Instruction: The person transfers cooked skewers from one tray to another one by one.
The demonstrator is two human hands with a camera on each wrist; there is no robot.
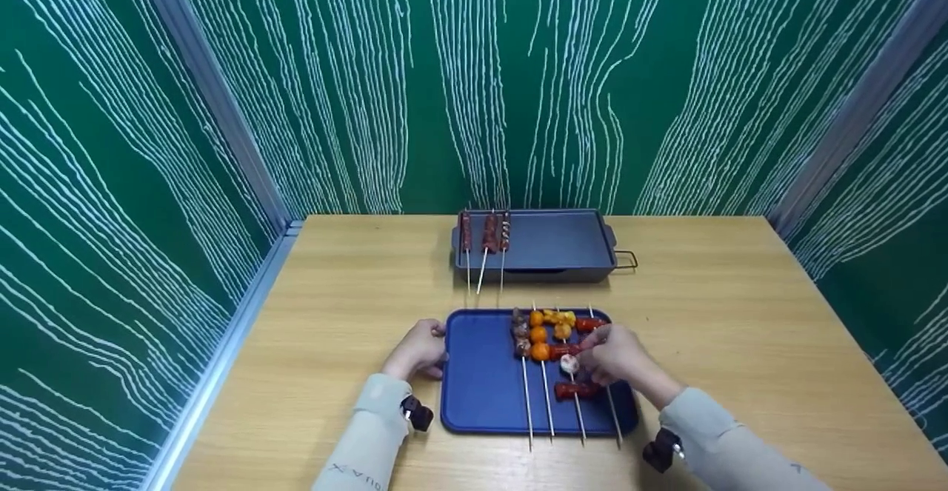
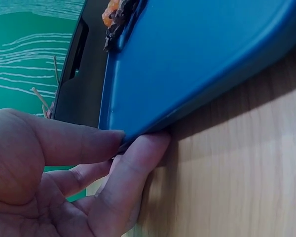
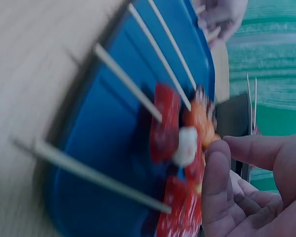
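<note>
My left hand (image 1: 424, 346) grips the left rim of a blue tray (image 1: 478, 372); in the left wrist view its thumb (image 2: 84, 145) lies over the tray's edge, a finger against the outer side. On the tray's right half lie several skewers: one of dark meat (image 1: 521, 335), one of orange balls (image 1: 538, 335), and one mixing yellow pieces, red sausage (image 1: 564, 350) and a white slice (image 1: 569, 363). My right hand (image 1: 618, 358) pinches at the right end of the mixed skewer's sausage, partly hiding the rightmost skewer. Handle ends of the sticks overhang the tray's front edge.
Behind the tray stands a dark grey grill pan (image 1: 555, 239) with a wire handle (image 1: 626, 259) on its right. Three meat skewers (image 1: 489, 233) lie at its left side, sticks pointing forward. Green patterned panels (image 1: 652, 91) enclose the wooden table (image 1: 355, 276).
</note>
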